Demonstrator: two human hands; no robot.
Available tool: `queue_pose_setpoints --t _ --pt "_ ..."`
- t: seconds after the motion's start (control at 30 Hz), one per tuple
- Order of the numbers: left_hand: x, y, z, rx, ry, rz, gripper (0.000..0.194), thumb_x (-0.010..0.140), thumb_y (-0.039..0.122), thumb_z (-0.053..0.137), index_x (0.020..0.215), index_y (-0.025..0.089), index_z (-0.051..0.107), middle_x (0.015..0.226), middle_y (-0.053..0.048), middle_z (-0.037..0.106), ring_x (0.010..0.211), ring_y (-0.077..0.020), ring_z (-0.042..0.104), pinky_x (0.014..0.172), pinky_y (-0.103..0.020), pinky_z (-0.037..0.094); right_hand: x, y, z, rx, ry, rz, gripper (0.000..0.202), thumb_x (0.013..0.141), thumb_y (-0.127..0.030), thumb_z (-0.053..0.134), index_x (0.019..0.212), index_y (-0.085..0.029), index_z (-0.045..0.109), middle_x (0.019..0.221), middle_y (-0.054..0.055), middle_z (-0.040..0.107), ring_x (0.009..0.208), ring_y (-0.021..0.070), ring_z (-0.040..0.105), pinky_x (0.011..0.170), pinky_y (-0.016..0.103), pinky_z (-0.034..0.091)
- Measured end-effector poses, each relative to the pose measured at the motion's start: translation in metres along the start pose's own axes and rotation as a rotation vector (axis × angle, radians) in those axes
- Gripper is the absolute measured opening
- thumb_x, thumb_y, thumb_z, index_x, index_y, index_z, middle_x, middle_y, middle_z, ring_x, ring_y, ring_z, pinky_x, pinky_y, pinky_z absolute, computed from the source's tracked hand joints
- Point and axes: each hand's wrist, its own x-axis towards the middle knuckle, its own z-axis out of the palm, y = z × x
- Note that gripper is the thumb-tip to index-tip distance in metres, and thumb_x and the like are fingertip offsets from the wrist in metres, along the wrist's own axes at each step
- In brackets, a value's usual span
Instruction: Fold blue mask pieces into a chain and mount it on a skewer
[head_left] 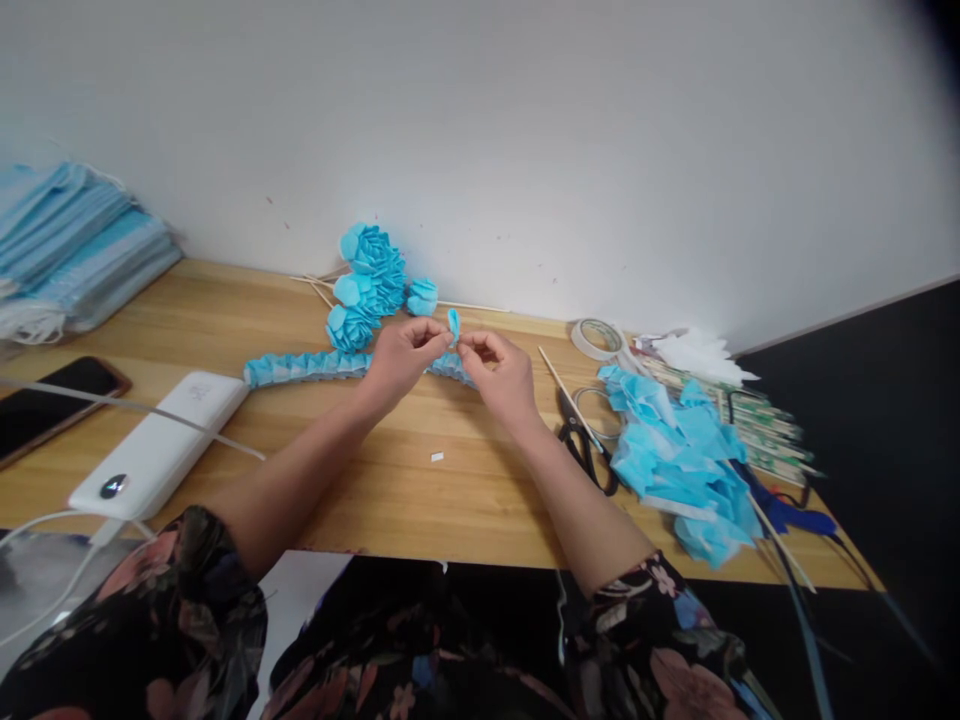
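My left hand (406, 352) and my right hand (500, 375) meet fingertip to fingertip above the middle of the table. Pinched between them is a small blue petal piece (454, 325), its rounded top standing up over the fingers. Behind and below the hands runs a long row of blue petals (307, 368), partly hidden by them. Several finished blue flowers (367, 285) lie behind the left hand on thin wooden sticks. One smaller blue flower (422, 296) rests by the wall, close to the fingertips.
A phone (60, 400), a white power bank (161, 440) and stacked face masks (75, 250) are on the left. Rightward lie a tape roll (598, 340), black scissors (585, 445), crumpled blue material (667, 440) and green-white packets (772, 430). A white scrap (437, 457) lies in front.
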Motion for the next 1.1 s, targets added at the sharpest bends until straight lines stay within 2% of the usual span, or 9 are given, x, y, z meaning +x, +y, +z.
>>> queue_pose_setpoints --t 0.63,1.1 --pt "0.0016 0.0009 -0.0010 -0.001 0.006 -0.028 0.027 0.067 0.041 0.069 0.065 0.016 0.061 0.057 0.004 0.047 0.055 -0.0079 0.036 0.054 -0.025 0.028 0.0006 0.0033 -0.0015 -0.089 -0.001 -0.095 0.018 0.088 -0.031 0.057 0.084 -0.024 0.073 0.089 0.002 0.077 0.083 0.0186 0.069 0.081 0.032 0.054" --pt "0.0020 -0.0017 -0.0018 0.019 -0.013 -0.026 0.025 0.068 0.039 0.069 0.064 0.016 0.061 0.057 0.004 0.047 0.055 -0.0080 0.036 0.054 -0.025 0.027 0.0003 0.0019 -0.0018 -0.105 0.003 -0.077 0.017 0.087 -0.031 0.058 0.081 -0.023 0.071 0.086 0.002 0.076 0.080 0.0180 0.068 0.080 0.031 0.053"
